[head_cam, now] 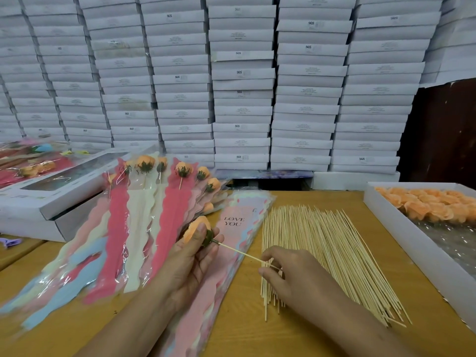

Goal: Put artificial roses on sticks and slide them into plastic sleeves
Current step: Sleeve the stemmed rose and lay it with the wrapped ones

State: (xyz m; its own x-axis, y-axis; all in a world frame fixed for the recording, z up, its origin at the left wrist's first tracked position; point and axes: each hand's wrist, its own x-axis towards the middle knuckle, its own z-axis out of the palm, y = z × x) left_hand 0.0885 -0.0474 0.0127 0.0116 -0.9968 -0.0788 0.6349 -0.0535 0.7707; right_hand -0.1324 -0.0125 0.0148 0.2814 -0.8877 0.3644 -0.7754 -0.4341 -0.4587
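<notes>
Head view: an orange artificial rose (197,228) sits in the curled fingers of the left hand (192,256), above the stack of empty plastic sleeves (226,253). A bamboo stick (240,253) runs from its green base to the right hand (291,276), which pinches the far end over the spread of sticks (329,256). Finished sleeved roses (164,199) fan out left; a white box of rose heads (432,204) lies right.

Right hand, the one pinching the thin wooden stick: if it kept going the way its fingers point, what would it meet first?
Probably the stack of pink plastic sleeves printed LOVE YOU; the right hand points left, towards the left hand holding the orange rose. Depth is unclear.
</notes>
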